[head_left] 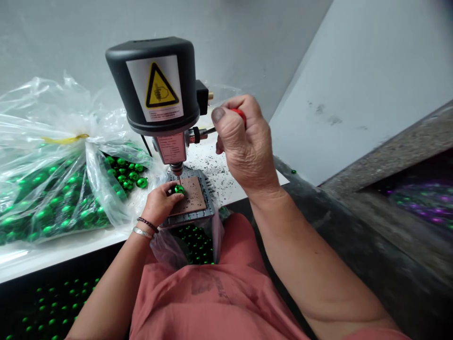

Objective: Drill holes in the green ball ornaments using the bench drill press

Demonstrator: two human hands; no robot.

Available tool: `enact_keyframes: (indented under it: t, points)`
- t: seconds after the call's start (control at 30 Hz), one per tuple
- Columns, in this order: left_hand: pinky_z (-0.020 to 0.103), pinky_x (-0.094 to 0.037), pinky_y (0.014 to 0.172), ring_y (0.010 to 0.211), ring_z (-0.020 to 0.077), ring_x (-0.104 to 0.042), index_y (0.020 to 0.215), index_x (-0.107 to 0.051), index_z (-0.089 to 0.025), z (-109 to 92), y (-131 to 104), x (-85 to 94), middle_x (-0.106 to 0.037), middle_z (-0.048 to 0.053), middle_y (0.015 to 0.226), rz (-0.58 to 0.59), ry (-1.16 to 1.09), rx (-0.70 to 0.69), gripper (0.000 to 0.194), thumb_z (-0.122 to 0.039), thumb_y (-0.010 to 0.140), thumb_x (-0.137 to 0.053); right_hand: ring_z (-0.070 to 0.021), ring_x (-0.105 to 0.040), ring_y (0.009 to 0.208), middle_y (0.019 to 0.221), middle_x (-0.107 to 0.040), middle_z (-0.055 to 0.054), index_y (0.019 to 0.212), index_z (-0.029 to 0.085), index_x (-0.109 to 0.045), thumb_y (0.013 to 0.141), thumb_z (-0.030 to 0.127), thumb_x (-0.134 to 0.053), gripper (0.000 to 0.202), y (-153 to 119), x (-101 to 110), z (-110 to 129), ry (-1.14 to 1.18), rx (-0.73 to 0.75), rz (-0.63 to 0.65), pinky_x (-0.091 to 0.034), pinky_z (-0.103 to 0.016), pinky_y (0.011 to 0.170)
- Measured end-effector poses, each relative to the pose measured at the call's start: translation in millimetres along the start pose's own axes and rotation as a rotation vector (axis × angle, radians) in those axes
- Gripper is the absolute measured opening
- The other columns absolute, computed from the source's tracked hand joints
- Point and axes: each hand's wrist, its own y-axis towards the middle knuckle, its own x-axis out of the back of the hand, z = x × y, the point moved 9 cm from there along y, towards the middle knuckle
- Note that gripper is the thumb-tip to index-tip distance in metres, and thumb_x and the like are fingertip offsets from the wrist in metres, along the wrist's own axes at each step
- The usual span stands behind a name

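A black-topped bench drill press (pixel 155 89) stands on the white table, its thin bit pointing down over a brown board (pixel 196 196) on the metal base (pixel 208 186). Between thumb and fingers, my left hand (pixel 161 200) pinches a shiny green ball (pixel 179 189) on that board, right under the bit. Whether the bit touches the ball I cannot tell. My right hand (pixel 246 141) is raised to the right of the drill, closed around the red knob (pixel 240 115) of its feed lever; the palm hides part of the knob.
A clear plastic bag (pixel 67 184) of green balls, tied with a yellow strip, lies at left. Loose green balls (pixel 132 174) sit beside it. Dark shavings dot the white table (pixel 226 189). Below the base hangs an open bag (pixel 194 245) with green balls. Purple and green balls (pixel 428 200) show at right.
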Motion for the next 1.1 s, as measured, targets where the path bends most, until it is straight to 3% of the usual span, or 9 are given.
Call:
enact_keyframes:
  t: [0.23, 0.43, 0.57, 0.73, 0.9, 1.1]
  points:
    - [0.033, -0.043, 0.087, 0.086, 0.0219, -0.059, 0.096, -0.07, -0.022, -13.2, 4.5, 3.7, -0.067, 0.004, 0.09, -0.02, 0.113, -0.099, 0.036, -0.029, 0.061, -0.07, -0.0024, -0.043, 0.055, 0.061, -0.044, 0.007, 0.081, 0.019, -0.046, 0.082, 0.049, -0.043, 0.029, 0.0, 1.8, 0.0, 0.089, -0.011, -0.011, -0.039, -0.017, 0.056]
    - [0.032, -0.043, 0.087, 0.087, 0.0202, -0.059, 0.094, -0.071, -0.021, -8.1, 12.1, -7.4, -0.066, 0.004, 0.096, 0.041, -0.046, -0.116, 0.042, -0.03, 0.053, -0.076, -0.0035, -0.047, 0.06, 0.067, -0.046, 0.005, 0.084, 0.021, -0.046, 0.083, 0.05, -0.04, 0.03, -0.7, 0.9, -0.5, 0.029, -0.023, -0.008, -0.042, -0.018, 0.058]
    - [0.032, -0.045, 0.085, 0.086, 0.0202, -0.06, 0.104, -0.069, -0.02, -3.9, 12.2, -16.0, -0.068, 0.004, 0.096, 0.096, -0.066, -0.081, 0.047, -0.032, 0.059, -0.073, -0.0029, -0.044, 0.057, 0.064, -0.045, 0.006, 0.082, 0.021, -0.046, 0.083, 0.048, -0.041, 0.028, -0.4, 1.2, 1.5, 0.037, -0.02, -0.017, -0.041, -0.018, 0.057]
    - [0.032, -0.045, 0.083, 0.085, 0.02, -0.061, 0.106, -0.068, -0.02, -5.0, 8.0, -18.0, -0.069, 0.004, 0.095, 0.082, -0.052, -0.086, 0.045, -0.029, 0.062, -0.069, -0.0025, -0.038, 0.052, 0.057, -0.041, 0.007, 0.073, 0.02, -0.045, 0.082, 0.036, -0.044, 0.019, -3.8, 7.5, 6.6, -0.056, -0.027, -0.033, -0.036, -0.018, 0.054]
    - [0.031, -0.046, 0.08, 0.082, 0.019, -0.061, 0.104, -0.068, -0.021, -6.7, 7.5, -20.8, -0.07, 0.002, 0.09, 0.088, -0.088, -0.126, 0.04, -0.028, 0.064, -0.067, -0.0027, -0.032, 0.048, 0.053, -0.039, 0.008, 0.066, 0.019, -0.044, 0.073, 0.021, -0.05, 0.01, -18.9, 10.8, 8.0, -0.218, -0.036, -0.057, -0.034, -0.019, 0.052]
    - [0.031, -0.044, 0.084, 0.088, 0.0194, -0.059, 0.097, -0.07, -0.021, -11.1, 6.6, -19.1, -0.069, 0.003, 0.092, 0.07, -0.074, -0.179, 0.033, -0.026, 0.064, -0.067, -0.0036, -0.035, 0.049, 0.055, -0.041, 0.007, 0.068, 0.02, -0.041, 0.078, 0.035, -0.052, 0.021, -32.3, 11.1, 7.2, -0.29, 0.002, -0.197, -0.035, -0.021, 0.052]
